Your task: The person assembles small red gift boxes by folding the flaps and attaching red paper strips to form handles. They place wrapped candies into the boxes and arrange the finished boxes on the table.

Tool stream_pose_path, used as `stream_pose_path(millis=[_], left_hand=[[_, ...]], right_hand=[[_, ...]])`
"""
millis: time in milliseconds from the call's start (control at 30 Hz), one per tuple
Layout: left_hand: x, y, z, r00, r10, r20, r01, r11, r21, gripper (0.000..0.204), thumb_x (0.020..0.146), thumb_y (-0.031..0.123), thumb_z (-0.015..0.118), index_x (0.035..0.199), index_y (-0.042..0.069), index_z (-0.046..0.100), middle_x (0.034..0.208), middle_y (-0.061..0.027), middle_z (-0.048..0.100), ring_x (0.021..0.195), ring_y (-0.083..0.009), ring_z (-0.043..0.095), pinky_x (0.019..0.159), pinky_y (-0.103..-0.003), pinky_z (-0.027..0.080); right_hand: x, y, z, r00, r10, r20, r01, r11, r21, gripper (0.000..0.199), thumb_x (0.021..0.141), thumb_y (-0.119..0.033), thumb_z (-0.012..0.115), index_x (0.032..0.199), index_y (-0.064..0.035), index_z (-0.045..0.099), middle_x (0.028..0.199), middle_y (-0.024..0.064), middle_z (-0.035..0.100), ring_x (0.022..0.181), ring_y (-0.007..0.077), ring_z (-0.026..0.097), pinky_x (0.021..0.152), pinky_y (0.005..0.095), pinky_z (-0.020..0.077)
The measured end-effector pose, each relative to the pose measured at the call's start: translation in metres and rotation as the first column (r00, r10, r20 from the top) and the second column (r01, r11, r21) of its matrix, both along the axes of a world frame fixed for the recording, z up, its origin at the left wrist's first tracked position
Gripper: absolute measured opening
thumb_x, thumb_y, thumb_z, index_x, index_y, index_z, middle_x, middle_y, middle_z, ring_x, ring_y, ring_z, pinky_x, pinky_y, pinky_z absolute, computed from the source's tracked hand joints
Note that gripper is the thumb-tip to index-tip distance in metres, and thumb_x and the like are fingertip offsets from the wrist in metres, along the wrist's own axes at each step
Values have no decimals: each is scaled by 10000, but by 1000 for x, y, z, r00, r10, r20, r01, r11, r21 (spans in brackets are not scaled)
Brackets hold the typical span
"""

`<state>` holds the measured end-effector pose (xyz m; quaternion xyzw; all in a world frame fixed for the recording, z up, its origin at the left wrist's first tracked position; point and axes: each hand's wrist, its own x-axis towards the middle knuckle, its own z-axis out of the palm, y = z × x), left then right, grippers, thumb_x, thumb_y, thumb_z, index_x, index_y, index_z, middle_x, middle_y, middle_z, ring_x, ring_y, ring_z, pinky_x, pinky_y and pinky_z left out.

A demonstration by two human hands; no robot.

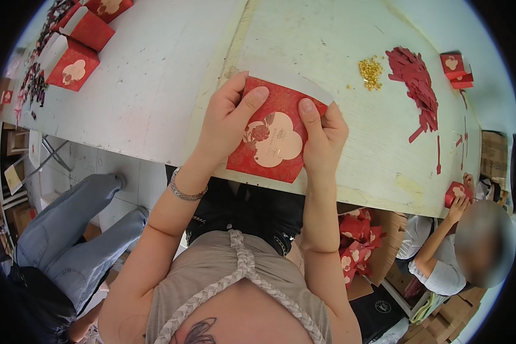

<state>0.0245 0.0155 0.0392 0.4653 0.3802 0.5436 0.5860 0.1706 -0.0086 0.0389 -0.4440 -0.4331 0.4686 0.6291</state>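
Hands folding a red envelope at the surface edge.
Cardboard box (378, 246) below holds red envelopes (354, 238). Left hand (226, 123) and right hand (324, 135) each pinch closed on the red envelope (272, 140), held over the white surface (155, 86) near gold bits (371, 71).

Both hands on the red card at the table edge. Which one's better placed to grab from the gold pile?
Right. The right hand grips the red card's right edge, nearer the gold pieces up and right; the left hand would have to cross.
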Motion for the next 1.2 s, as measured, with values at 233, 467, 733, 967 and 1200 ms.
stream_pose_path(millis=[233, 467, 733, 967, 1200], left_hand=[[-1, 5, -5, 992, -13, -126, 43, 969, 242, 181, 882, 31, 533, 1062, 40, 552, 841, -13, 591, 762, -48, 541, 642, -194, 446], [-3, 16, 3, 974, -163, -159, 190, 967, 169, 145, 833, -54, 503, 908, 22, 601, 823, -23, 616, 716, -45, 540, 635, -193, 447], [-6, 8, -5, 987, -48, -151, 98, 933, 346, 147, 800, -80, 518, 758, 5, 630, 873, -80, 665, 741, -73, 570, 641, -202, 460], [-6, -1, -1, 995, -95, -4, 94, 987, 127, 274, 870, -22, 551, 1143, -12, 537, 925, -92, 665, 833, -100, 605, 707, -213, 486], [-9, -2, 17, 969, -157, -193, 197, 958, 207, 335, 862, -31, 564, 1193, 1, 525, 991, -80, 662, 899, -113, 598, 797, -243, 473]], right_hand=[[8, -3, 5, 999, 48, -19, -49, 994, -97, 157, 873, 52, 526, 995, 19, 620, 963, 60, 636, 897, 95, 570, 770, 221, 465], [13, 4, -8, 992, 14, 125, -45, 968, 248, 212, 799, 137, 521, 927, 11, 634, 949, 122, 644, 860, 143, 605, 715, 225, 473], [14, -3, -13, 976, 30, 215, -102, 938, 333, 155, 854, 47, 493, 923, 23, 630, 982, 175, 667, 876, 170, 624, 734, 257, 487], [4, -6, -2, 998, 42, 42, -45, 995, 90, 184, 931, -89, 505, 960, 47, 625, 985, 178, 668, 848, 156, 625, 729, 244, 485], [30, -33, 26, 867, 46, 497, -34, 999, -32, 161, 890, -72, 570, 1000, 22, 640, 823, 117, 688, 697, 193, 639, 609, 291, 492]])
